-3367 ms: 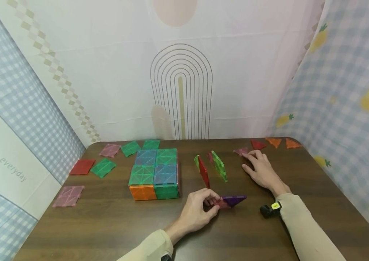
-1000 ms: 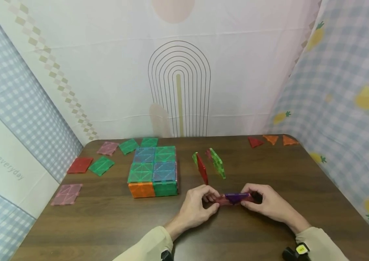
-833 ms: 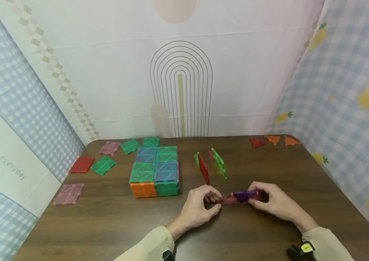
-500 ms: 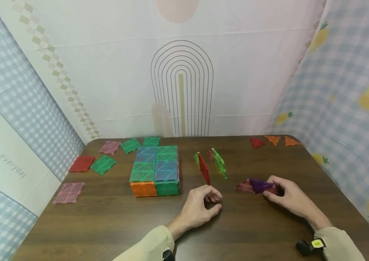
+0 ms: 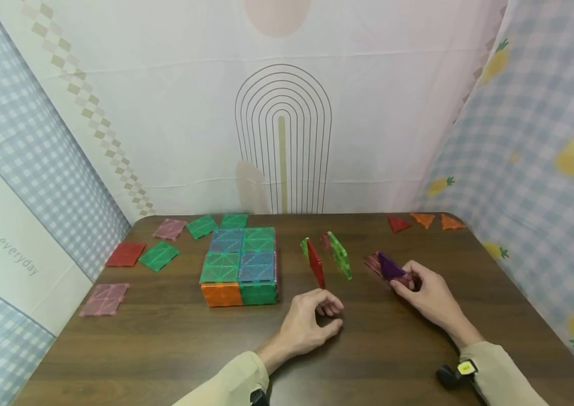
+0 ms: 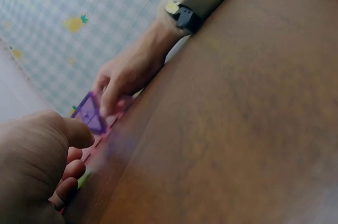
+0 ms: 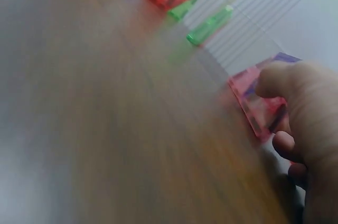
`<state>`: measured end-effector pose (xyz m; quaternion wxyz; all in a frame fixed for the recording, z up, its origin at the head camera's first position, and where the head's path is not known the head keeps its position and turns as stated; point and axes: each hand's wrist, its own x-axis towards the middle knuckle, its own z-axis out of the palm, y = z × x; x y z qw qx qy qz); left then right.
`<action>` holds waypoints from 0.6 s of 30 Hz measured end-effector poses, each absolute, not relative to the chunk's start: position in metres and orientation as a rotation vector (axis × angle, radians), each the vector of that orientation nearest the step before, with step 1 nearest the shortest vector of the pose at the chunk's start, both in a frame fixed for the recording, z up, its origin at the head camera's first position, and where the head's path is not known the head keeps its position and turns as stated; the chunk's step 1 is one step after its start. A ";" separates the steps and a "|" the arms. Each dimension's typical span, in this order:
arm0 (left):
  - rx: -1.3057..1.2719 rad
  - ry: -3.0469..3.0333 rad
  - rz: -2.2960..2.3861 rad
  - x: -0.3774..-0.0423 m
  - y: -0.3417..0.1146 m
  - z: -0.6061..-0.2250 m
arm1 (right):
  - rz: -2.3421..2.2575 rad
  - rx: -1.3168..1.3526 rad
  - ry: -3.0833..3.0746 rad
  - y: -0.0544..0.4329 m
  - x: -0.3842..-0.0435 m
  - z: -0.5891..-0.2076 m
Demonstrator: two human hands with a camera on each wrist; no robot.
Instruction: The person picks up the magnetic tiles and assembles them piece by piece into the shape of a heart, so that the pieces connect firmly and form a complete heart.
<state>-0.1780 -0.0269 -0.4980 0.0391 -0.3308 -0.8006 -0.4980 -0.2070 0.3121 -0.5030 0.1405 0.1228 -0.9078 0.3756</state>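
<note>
- Holding the pink tiles (image 5: 372, 263) by their near end, my right hand (image 5: 429, 290) has its thumb and fingers pinched narrow; I can't tell whether the piece touches the table (image 5: 165, 361).
- A purple triangle (image 5: 390, 267) stands up from those tiles, just ahead of the fingertips.
- My left hand (image 5: 307, 321) grips nothing, its fingers loosely bent and the thumb apart from them.
- Two uprights stand in the way between the block and the held piece: a red tile (image 5: 316, 264) on edge, its near end just beyond my left knuckles, and a lime tile (image 5: 339, 255) to its right.
- Left of them I have the block (image 5: 223, 267), green and blue on top, with an orange square (image 5: 222, 294) in front.
- Loose flat squares lie beyond and left of it, including a flat red square (image 5: 126, 255).
- At the far right corner lie a red triangle (image 5: 399, 224) and two orange triangles (image 5: 423, 220), near the back edge, where the white cloth (image 5: 190, 141) hangs.
- For moving, I see bare wood between the hands, toward the near side and out to the right edge.
</note>
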 end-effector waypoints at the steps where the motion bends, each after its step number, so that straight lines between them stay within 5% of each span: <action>1: -1.014 -2.455 -1.526 -0.178 -0.028 -0.498 | 1.075 0.349 -2.617 0.307 -0.212 -0.504; 18: -1.042 -2.447 -1.522 -0.179 -0.028 -0.497 | 1.021 0.296 -2.628 0.248 -0.272 -0.506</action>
